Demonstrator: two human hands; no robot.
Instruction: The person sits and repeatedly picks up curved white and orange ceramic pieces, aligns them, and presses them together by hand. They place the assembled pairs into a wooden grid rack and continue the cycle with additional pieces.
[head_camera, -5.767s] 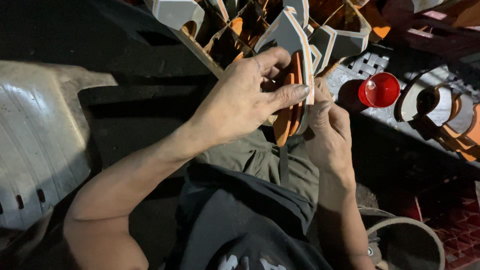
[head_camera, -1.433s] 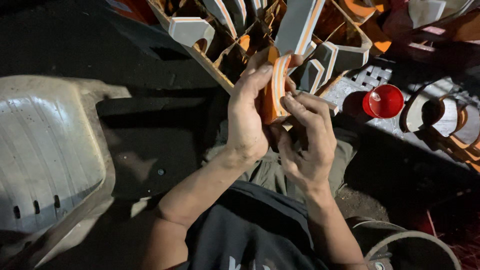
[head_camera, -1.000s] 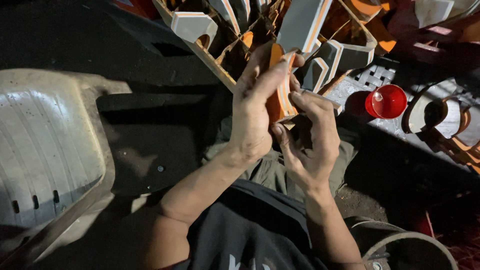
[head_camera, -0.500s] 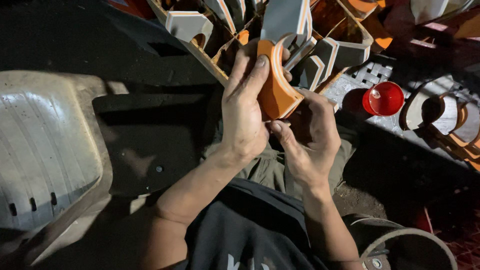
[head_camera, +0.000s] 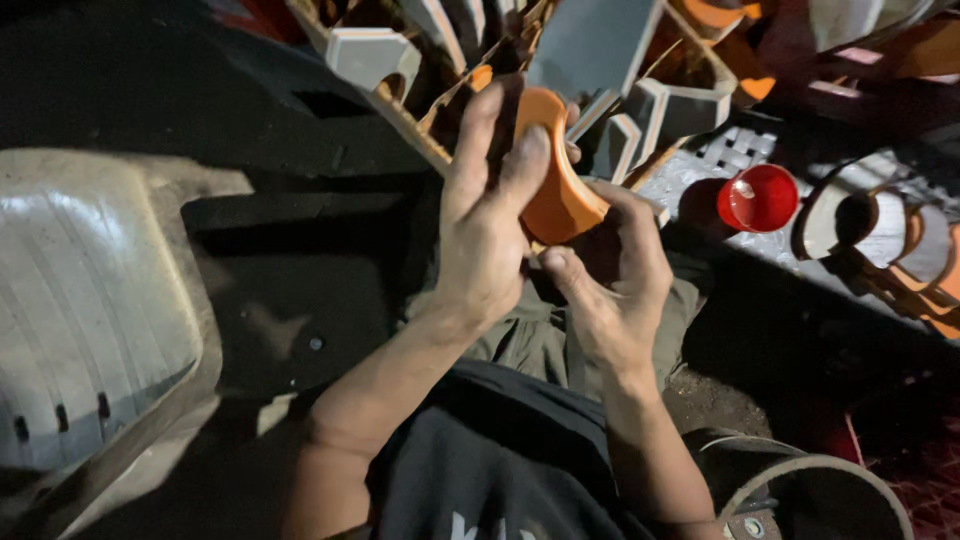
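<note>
- Head view, far left: a pale ribbed plastic seat (head_camera: 90, 310) lies on the dark ground, well apart from both hands.
- Left hand (head_camera: 487, 230) is raised, fingers extended and only lightly curled, fingertips (head_camera: 530, 150) pressed flat on the face of the orange curved piece (head_camera: 555, 190).
- That piece sits between the two hands, above the lap and in front of the stack of grey and orange parts (head_camera: 640, 90).
- Right hand (head_camera: 615, 275) cups the piece from below and behind; thumb points up toward its lower edge, fingers partly hidden behind it.
- Judgement on handling: the flat left fingers should keep broad contact while the right hand carries the weight; pinching only the rim would risk a slip.
- Further right: a small red round cap (head_camera: 758, 197) rests on a grey gridded surface (head_camera: 720, 160), not touched.
- Compared with half a second earlier: the orange piece shows more of its broad face, and the grey ring seen behind it is no longer distinct. Hands hold about the same position.
</note>
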